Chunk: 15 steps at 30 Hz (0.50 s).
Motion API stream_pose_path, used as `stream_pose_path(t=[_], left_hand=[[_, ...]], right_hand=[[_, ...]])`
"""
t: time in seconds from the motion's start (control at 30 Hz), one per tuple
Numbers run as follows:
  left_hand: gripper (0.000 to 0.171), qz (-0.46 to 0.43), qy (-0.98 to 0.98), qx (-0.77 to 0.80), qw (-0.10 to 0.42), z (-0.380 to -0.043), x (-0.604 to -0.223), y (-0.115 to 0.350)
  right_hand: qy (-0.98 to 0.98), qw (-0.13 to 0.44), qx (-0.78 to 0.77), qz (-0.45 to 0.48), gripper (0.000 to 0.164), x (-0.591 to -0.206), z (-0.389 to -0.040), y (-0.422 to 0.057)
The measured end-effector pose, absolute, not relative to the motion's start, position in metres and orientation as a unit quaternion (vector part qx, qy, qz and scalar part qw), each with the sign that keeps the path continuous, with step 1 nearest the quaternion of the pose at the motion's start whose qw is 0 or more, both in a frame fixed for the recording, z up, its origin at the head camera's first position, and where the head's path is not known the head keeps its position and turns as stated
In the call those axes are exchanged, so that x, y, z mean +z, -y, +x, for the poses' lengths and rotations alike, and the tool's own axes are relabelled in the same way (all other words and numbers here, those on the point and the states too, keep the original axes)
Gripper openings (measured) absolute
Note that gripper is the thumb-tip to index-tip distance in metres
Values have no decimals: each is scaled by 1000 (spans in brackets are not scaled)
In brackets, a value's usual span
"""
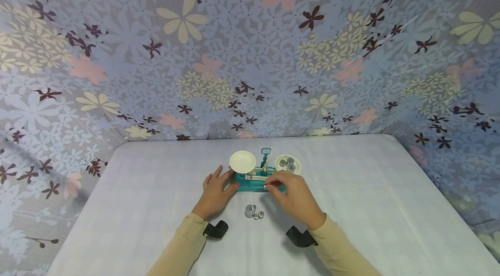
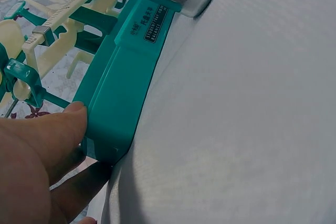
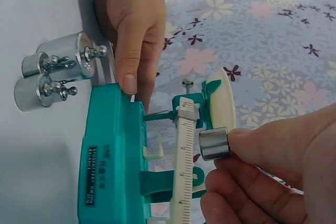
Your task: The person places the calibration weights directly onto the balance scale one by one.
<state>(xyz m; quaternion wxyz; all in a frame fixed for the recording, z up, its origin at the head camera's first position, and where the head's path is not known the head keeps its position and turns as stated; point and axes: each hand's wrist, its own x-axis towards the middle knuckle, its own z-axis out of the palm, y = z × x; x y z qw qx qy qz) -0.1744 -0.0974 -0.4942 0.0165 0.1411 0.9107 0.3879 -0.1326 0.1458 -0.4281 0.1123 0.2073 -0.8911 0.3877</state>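
A green tray balance with a cream ruled beam stands on the table. My left hand holds the left end of its base, thumb on one side and a finger on the other. My right hand pinches a small shiny metal weight between thumb and fingertips, just in front of the beam. The weight's top is hidden in the fingers. The left pan is bare. Several metal weights sit in the right pan.
Three knobbed metal weights stand together in front of the balance: a large one and two smaller ones. A pale cloth covers the table. A flower-patterned wall rises behind it. Black wrist mounts sit on both sleeves.
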Motion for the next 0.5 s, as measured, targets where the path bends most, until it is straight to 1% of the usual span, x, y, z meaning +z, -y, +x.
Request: stream_pose_path(t=[0.2,0.5], left_hand=[[52,141,-911,387,16,-175,-494,97],[52,142,-910,389,18,-175,-496,98]], right_hand=[[883,150,389,215,13,-428,-134,-150],[878,175,390,216,12,-425,-135,-154]])
